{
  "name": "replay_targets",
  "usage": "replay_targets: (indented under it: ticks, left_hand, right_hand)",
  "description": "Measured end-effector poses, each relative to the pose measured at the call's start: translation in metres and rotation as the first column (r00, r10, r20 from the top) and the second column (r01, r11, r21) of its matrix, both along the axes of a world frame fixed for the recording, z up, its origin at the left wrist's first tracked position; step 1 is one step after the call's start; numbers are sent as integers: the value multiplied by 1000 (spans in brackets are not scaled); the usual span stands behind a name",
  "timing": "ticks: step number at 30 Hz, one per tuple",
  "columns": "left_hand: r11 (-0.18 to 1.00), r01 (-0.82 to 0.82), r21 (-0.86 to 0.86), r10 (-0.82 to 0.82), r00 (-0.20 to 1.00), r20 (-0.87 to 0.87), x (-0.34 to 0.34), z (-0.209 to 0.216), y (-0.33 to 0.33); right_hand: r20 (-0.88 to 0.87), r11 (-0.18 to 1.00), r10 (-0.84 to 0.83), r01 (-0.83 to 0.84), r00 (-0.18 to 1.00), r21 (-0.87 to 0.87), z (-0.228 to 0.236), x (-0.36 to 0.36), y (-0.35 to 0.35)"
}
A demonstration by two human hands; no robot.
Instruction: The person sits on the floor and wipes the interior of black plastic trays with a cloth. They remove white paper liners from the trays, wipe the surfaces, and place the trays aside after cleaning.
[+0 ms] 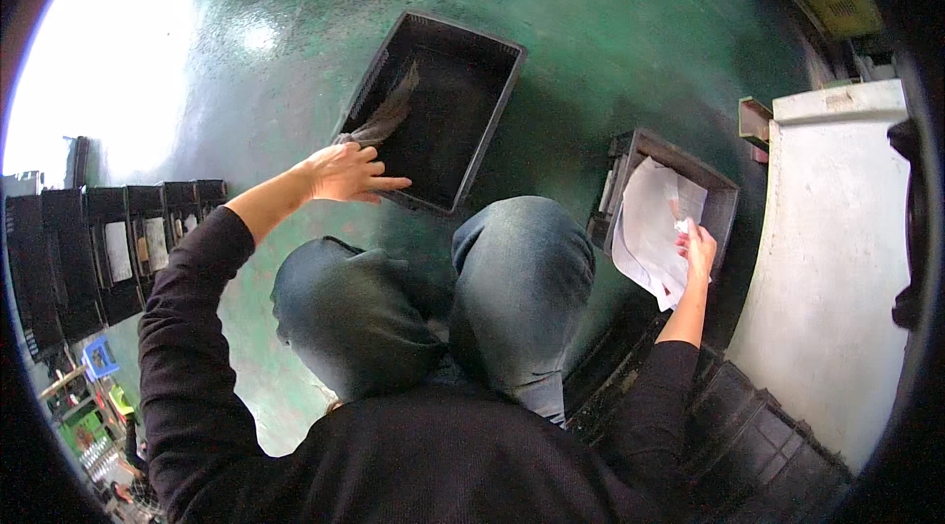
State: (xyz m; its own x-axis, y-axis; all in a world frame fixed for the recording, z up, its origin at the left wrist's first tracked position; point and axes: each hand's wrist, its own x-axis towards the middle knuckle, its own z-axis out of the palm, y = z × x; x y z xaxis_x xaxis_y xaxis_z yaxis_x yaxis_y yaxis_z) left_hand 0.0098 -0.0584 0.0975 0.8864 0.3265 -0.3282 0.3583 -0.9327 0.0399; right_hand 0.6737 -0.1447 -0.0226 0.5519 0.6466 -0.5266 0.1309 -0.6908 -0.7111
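L hand point(345, 174), R hand point(698, 249) well apart

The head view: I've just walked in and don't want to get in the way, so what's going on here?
A person in dark sleeves has a hand at each of two crates. The left hand is at the near edge of a black crate on the green floor, seemingly holding a grey cloth that extends over its inside. The right hand pinches something small and white, too small to identify, over white sheets lying partly in the second crate.

Gry cloth point(389, 116) in blk crate point(458, 81)
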Motion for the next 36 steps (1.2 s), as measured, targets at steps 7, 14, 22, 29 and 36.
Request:
replay_targets:
  ticks: [7,14,22,29,36]
  left_hand:
    - [910,-408,-72,393,795,461,9,77,31]
    - [811,-551,-197,495,467,733,18,100,28]
    - [-288,-873,-393,920,-366,138,-23,-74,-53]
    - [403,-713,-574,887,149,438,-100,-141,8]
    - [-205,-635,-745,592,-686,422,-35,-137,11]
  right_hand:
    - [692,895,425,-384,583,-226,-72,39,-4]
    - [652,890,389,-83,650,-448,-25,-19,20]
    - [616,712,688,-194,383,-675,85,-90,83]
    - [671,378,739,-862,60,-339,163,-299,209]
    - [453,-12,848,-864,-276,-503,24,-510,200]
